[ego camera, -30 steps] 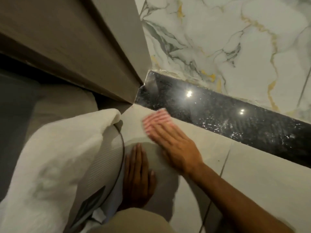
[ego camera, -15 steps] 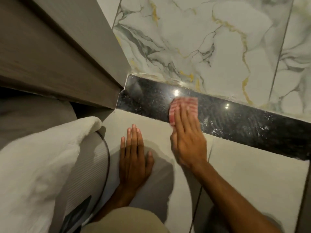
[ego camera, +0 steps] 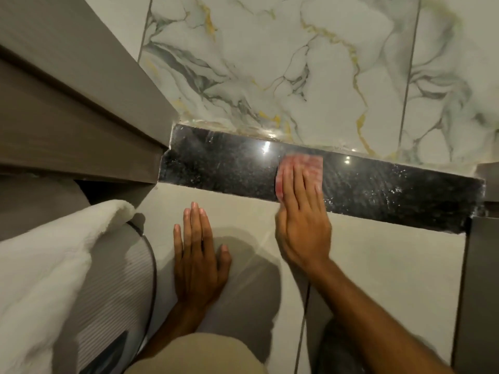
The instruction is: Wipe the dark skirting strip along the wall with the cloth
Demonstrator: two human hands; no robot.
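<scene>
The dark glossy skirting strip (ego camera: 224, 168) runs along the foot of the marble wall, from the wooden frame on the left to a grey edge on the right. Its right part shows white specks. A red-and-white cloth (ego camera: 313, 164) lies flat against the middle of the strip, pressed there by my right hand (ego camera: 302, 220), whose fingers cover most of it. My left hand (ego camera: 198, 255) rests flat, palm down, on the pale floor tile below the strip and holds nothing.
A brown wooden frame (ego camera: 81, 109) slants in from the upper left. A white fluffy blanket (ego camera: 46, 265) over a ribbed grey mattress edge (ego camera: 118, 287) fills the lower left. Marble wall tiles (ego camera: 297, 63) rise above the strip. A grey panel (ego camera: 480, 292) stands at the right.
My right hand has slid the cloth rightward along the strip from its left end to the middle. My left hand has stayed flat on the floor. The view has shifted right.
</scene>
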